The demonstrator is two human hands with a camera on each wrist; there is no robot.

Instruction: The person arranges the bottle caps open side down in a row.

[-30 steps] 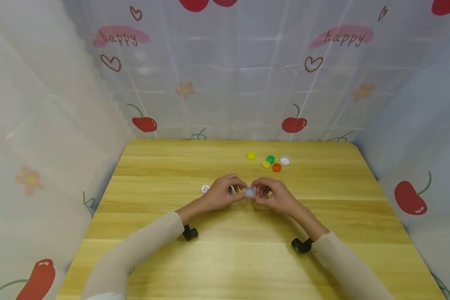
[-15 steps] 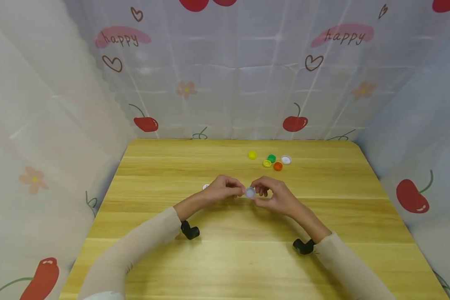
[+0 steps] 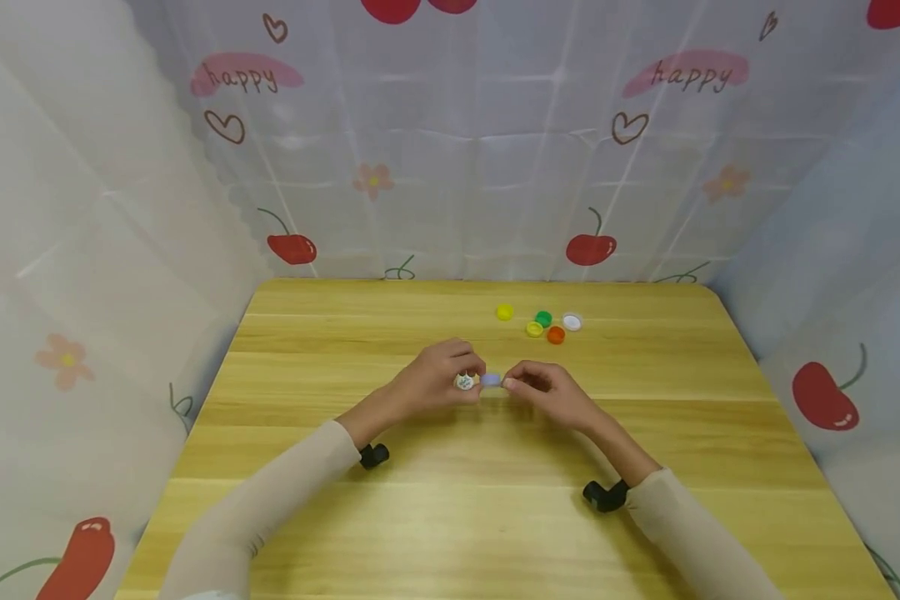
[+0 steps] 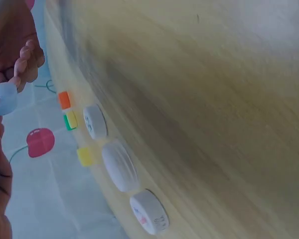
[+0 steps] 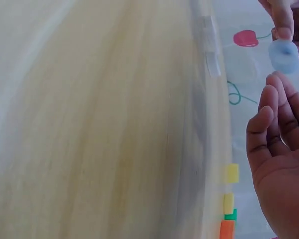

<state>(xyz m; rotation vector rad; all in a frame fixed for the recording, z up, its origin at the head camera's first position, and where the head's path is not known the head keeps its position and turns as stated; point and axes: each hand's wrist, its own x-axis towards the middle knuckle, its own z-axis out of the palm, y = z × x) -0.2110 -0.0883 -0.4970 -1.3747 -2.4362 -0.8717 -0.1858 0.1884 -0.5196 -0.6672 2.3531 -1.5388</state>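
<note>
Both hands meet over the middle of the table around a small pale blue bottle cap. My left hand pinches it from the left, with finger and thumb spread along that side. From the right, my right hand has thumb and forefinger tips together at the cap's edge. The right wrist view shows the cap under the left fingers, just above the right fingertips. A white printed cap shows through the gap of the left hand. It lies on the table in a row with a clear-white cap and another white printed cap.
Towards the back right lie a yellow cap, a second yellow cap, a green cap, an orange cap and a white cap. A printed curtain hangs behind the wooden table.
The pale blue cap has turned from face-on to edge-on and shifted slightly left. My left fingers have spread along its side; the right thumb and forefinger have come together at its edge.
</note>
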